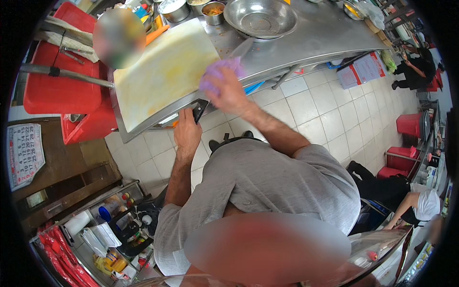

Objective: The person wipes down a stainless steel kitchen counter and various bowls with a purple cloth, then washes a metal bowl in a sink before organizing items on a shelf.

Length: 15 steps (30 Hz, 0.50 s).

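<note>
My left hand [188,131] is closed around the black handle [200,110] of a knife at the front edge of the steel table. In my right hand [229,91] is a crumpled purple cloth [217,73], blurred by motion. A wide metal blade [244,48] sticks out beyond the cloth, over the tabletop. It lines up with the black handle, and the cloth and my right hand cover the part between. A white cutting board [172,71] with yellow stains lies to the left of the cloth, up to the table's front edge.
On the steel table [322,32] stand a large perforated metal bowl [260,18] and several metal containers [214,13]. An orange-handled tool [157,34] lies behind the board. Red plastic bins [64,79] are at the left. A carton [362,70] sits below the table. Other people [416,68] are farther right.
</note>
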Tool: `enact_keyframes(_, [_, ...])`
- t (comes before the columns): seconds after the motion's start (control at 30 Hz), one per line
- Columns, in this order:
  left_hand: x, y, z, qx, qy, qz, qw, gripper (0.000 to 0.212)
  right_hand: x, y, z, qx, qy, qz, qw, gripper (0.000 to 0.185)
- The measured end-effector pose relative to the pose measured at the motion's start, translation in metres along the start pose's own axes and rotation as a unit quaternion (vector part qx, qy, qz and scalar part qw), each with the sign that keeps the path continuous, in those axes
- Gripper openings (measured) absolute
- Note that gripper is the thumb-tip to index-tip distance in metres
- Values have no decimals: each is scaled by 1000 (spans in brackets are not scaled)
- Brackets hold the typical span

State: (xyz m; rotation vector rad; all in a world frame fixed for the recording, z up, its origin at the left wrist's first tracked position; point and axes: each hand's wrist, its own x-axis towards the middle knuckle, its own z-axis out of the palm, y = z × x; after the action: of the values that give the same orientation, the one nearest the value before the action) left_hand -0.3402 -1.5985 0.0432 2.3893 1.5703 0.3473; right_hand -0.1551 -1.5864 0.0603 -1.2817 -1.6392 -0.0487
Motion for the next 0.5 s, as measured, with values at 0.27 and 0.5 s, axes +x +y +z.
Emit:
enact_keyframes(0.27, [-32, -14, -9, 18, -4, -4, 1000, 37, -18, 106, 7, -177, -9, 151, 973, 26])
enact_keyframes(0.5, [-24, -82, -13, -123, 84, -114, 982, 36, 2, 164, -105, 341, 312, 389, 797, 19])
